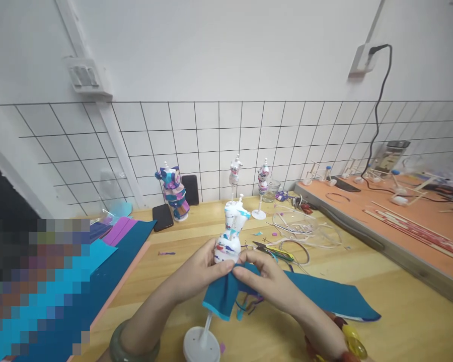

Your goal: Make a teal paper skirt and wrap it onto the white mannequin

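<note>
A small white dress-form mannequin, smeared with blue, red and purple, stands tilted in front of me on a white round base. A teal strip of sheet material hangs folded at its lower end, and its long tail reaches right over the table. My left hand is closed at the mannequin's hip, with the thumb pressing the strip's top edge. Beside it, my right hand pinches the same edge between thumb and fingers. Some of the fingertips are hidden behind the mannequin and the strip.
Yellow-handled scissors or cutters lie right of the mannequin among loose cords. Behind stand a ruffle-dressed mannequin, two more small mannequins and two phones. Coloured sheets lie left; an orange-topped board is at right.
</note>
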Available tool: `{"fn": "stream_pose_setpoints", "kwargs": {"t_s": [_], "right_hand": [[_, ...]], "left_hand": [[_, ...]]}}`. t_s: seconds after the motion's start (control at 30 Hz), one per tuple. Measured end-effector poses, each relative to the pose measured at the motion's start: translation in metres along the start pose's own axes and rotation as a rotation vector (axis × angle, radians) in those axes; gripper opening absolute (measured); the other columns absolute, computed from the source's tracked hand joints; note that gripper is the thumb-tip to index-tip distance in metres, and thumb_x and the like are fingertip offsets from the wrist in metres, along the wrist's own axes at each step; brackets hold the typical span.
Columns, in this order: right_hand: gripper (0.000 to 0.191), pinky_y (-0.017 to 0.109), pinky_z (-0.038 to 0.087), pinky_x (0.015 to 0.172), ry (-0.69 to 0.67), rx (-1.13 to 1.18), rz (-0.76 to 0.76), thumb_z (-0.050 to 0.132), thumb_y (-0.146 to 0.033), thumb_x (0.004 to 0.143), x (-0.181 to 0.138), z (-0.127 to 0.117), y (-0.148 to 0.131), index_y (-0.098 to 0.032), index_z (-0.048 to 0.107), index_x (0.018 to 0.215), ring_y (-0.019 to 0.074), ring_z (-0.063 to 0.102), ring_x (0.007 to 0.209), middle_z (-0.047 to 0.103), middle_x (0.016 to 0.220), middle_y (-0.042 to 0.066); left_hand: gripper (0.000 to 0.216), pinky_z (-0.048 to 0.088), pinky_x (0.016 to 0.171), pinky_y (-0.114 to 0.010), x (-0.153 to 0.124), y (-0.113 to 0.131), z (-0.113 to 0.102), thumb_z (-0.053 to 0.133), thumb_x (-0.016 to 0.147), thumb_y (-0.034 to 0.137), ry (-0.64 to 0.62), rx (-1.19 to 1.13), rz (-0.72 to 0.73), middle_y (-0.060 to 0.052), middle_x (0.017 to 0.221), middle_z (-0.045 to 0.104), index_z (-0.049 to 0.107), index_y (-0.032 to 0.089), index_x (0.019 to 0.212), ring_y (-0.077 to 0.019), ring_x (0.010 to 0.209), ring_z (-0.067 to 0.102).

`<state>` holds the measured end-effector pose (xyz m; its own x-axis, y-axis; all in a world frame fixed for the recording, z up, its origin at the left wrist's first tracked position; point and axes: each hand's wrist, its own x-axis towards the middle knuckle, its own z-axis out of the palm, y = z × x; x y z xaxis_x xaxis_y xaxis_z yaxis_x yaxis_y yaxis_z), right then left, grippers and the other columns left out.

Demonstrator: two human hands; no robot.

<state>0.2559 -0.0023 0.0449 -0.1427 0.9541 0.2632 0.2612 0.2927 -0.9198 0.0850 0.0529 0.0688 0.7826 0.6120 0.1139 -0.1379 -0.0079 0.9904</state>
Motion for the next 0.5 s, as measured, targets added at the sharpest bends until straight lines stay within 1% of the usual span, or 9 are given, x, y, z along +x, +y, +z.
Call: {"fn": "stream_pose_setpoints", "kwargs": {"t_s": [0.07, 0.2, 0.27, 0.37, 0.5], "right_hand": [[0.025, 0.023, 0.042, 0.06, 0.019, -0.01, -0.004, 0.057, -0.039, 0.081, -0.0012, 0.0016, -0.0024, -0.017, 0.053, 0.069, 0.0121, 0.049, 0.064, 0.053, 0.067, -0.002], [0.023, 0.022, 0.043, 0.055, 0.042, -0.014, 0.019, 0.057, -0.039, 0.08, -0.0012, 0.0029, -0.0043, -0.017, 0.056, 0.071, 0.0118, 0.05, 0.062, 0.054, 0.067, -0.001], [0.023, 0.021, 0.044, 0.053, 0.062, -0.042, 0.003, 0.057, -0.038, 0.08, -0.0011, 0.0036, -0.0048, -0.017, 0.056, 0.07, 0.0118, 0.051, 0.062, 0.056, 0.067, -0.001], [0.02, 0.021, 0.045, 0.051, 0.094, -0.091, -0.016, 0.057, -0.036, 0.081, -0.0018, 0.005, -0.0056, -0.017, 0.058, 0.073, 0.012, 0.053, 0.062, 0.059, 0.072, 0.001], [0.018, 0.018, 0.044, 0.046, 0.084, -0.139, 0.004, 0.055, -0.035, 0.083, -0.0036, 0.0042, -0.0065, -0.018, 0.061, 0.082, 0.0143, 0.057, 0.07, 0.06, 0.081, 0.003]], "left_hand": [[0.038, 0.035, 0.096, -0.037, 0.0004, 0.0015, 0.0004, 0.057, 0.082, 0.026, -0.026, -0.009, 0.008, -0.009, 0.119, 0.056, 0.048, 0.019, 0.118, -0.0217, 0.112, 0.048], [0.037, 0.036, 0.096, -0.037, 0.0009, 0.0029, -0.0002, 0.053, 0.084, 0.03, -0.037, -0.019, -0.002, -0.009, 0.121, 0.055, 0.048, 0.019, 0.12, -0.0223, 0.114, 0.048], [0.04, 0.036, 0.095, -0.036, 0.0008, 0.0022, -0.0005, 0.057, 0.082, 0.03, -0.038, -0.036, -0.001, -0.01, 0.121, 0.055, 0.049, 0.019, 0.119, -0.0229, 0.114, 0.048], [0.047, 0.037, 0.094, -0.037, 0.0012, -0.0008, -0.0005, 0.066, 0.075, 0.026, -0.024, -0.068, 0.005, -0.009, 0.12, 0.055, 0.048, 0.02, 0.118, -0.0238, 0.114, 0.047], [0.042, 0.037, 0.093, -0.038, 0.0035, -0.0054, -0.0005, 0.067, 0.073, 0.025, 0.008, -0.074, 0.015, -0.009, 0.114, 0.058, 0.051, 0.019, 0.112, -0.0242, 0.11, 0.05]]}}
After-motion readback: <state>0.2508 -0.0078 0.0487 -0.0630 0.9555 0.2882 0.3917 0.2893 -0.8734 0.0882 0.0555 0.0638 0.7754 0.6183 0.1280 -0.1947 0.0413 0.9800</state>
